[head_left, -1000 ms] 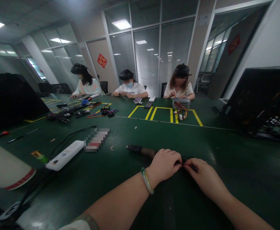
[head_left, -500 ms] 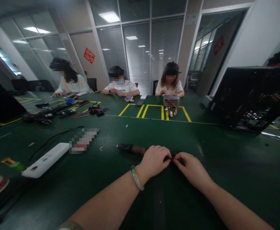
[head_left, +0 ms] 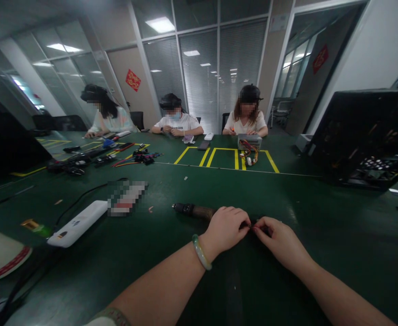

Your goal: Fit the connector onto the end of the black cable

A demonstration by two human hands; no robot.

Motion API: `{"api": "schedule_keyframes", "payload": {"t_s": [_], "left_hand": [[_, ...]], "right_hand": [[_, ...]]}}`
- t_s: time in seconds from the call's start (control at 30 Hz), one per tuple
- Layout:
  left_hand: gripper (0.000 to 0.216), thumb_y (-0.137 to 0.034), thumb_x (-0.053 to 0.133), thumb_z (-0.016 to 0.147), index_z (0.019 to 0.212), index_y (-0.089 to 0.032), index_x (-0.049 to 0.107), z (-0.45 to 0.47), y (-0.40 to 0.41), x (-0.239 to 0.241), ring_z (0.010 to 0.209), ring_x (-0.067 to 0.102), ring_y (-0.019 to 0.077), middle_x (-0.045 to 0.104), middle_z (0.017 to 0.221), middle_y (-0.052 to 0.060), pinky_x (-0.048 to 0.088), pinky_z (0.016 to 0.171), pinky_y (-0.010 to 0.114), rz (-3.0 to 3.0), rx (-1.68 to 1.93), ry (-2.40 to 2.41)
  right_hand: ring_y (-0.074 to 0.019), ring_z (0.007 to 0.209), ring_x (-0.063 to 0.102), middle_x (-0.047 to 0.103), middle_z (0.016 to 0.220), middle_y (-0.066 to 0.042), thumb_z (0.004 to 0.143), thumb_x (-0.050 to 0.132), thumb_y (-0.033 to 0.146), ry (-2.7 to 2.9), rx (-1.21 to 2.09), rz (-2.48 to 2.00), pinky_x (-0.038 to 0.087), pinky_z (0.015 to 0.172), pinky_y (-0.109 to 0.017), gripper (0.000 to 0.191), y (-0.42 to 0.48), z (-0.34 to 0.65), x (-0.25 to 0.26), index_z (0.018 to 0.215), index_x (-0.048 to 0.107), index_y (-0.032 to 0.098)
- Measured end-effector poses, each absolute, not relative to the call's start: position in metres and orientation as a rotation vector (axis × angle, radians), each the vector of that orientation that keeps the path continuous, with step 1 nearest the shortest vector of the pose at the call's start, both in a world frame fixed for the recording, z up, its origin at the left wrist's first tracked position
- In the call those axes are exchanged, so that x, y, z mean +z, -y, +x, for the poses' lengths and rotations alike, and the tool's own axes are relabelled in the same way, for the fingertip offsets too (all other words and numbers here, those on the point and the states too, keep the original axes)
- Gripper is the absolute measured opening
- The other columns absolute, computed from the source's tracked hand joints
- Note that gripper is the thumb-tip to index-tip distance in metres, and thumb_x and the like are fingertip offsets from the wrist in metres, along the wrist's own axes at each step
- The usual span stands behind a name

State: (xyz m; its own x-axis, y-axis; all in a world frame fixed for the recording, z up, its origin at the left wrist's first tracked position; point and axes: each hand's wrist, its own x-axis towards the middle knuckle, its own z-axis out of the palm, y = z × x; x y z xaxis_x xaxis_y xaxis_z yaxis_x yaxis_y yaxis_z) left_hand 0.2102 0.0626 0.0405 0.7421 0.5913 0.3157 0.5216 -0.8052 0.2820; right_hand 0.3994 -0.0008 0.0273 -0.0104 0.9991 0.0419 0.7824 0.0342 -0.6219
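Note:
In the head view a dark, rod-shaped tool [head_left: 199,211] with a brown body, black collar and small metal tip lies on the green table [head_left: 172,271]. Its tip points left. My left hand [head_left: 226,228], with a bangle [head_left: 201,252] at the wrist, covers the tool's right part, and its thumb and index finger are pinched. Close by on the right, my right hand [head_left: 280,235] is pinched too, its fingertips almost meeting the left ones. Whatever small thing sits between the fingertips is too dark and hidden to name.
At left lie a white power bank [head_left: 78,224], a green bottle with gold cap [head_left: 36,227] and a white rounded object with red trim [head_left: 5,253]. Cable bundles [head_left: 144,156] lie farther back. A power supply [head_left: 249,142] and a black computer case [head_left: 365,140] stand right. Several people sit opposite.
The whole view has shifted slightly, so everything appears a little farther right. Both hands keep their pinch at the same place beside the tool.

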Motion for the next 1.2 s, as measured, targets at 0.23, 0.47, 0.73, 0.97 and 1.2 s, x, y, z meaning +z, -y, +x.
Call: {"api": "schedule_keyframes", "payload": {"t_s": [0.23,0.47,0.73,0.97,1.2], "left_hand": [[0.007,-0.025,0.064,0.088,0.093,-0.022,0.061,0.2111,-0.0635,0.0378,0.096,0.058,0.0186,0.065,0.100,-0.002,0.040,0.087,0.034,2.749,0.619,-0.903],[0.008,-0.028,0.063,0.089,0.094,-0.022,0.060,0.2090,-0.0645,0.0406,0.094,0.058,0.0174,0.064,0.098,-0.002,0.041,0.087,0.033,2.722,0.642,-0.900],[0.007,-0.027,0.061,0.089,0.093,-0.021,0.060,0.2095,-0.0659,0.0417,0.094,0.058,0.0178,0.064,0.098,-0.001,0.041,0.085,0.033,2.683,0.648,-0.892],[0.008,-0.027,0.062,0.088,0.093,-0.021,0.060,0.2110,-0.0668,0.0389,0.092,0.058,0.0184,0.065,0.097,-0.001,0.040,0.084,0.034,2.657,0.669,-0.910],[0.008,-0.028,0.062,0.088,0.093,-0.021,0.060,0.2110,-0.0664,0.0425,0.094,0.059,0.0178,0.065,0.098,-0.002,0.040,0.086,0.034,2.691,0.591,-0.934]], "right_hand": [[-0.0204,0.076,0.062,0.068,0.085,-0.002,0.089,0.051,0.040,1.811,0.674,-1.788,0.045,0.062,-0.028,0.021,0.0007,0.3996,0.0260,0.089,0.065,0.024],[-0.0185,0.070,0.060,0.066,0.079,0.001,0.090,0.050,0.043,1.767,0.723,-1.821,0.043,0.058,-0.026,0.022,0.0000,0.4048,0.0196,0.088,0.062,0.025],[-0.0182,0.070,0.060,0.065,0.081,0.001,0.091,0.049,0.044,1.789,0.779,-1.881,0.043,0.058,-0.026,0.023,-0.0017,0.4032,0.0247,0.091,0.062,0.025],[-0.0179,0.070,0.059,0.065,0.080,0.001,0.092,0.049,0.044,1.777,0.799,-1.887,0.043,0.058,-0.025,0.023,-0.0029,0.4041,0.0247,0.090,0.061,0.025],[-0.0179,0.069,0.059,0.064,0.077,0.001,0.091,0.050,0.043,1.805,0.742,-1.868,0.041,0.059,-0.026,0.022,-0.0040,0.4035,0.0220,0.086,0.061,0.024]]}}
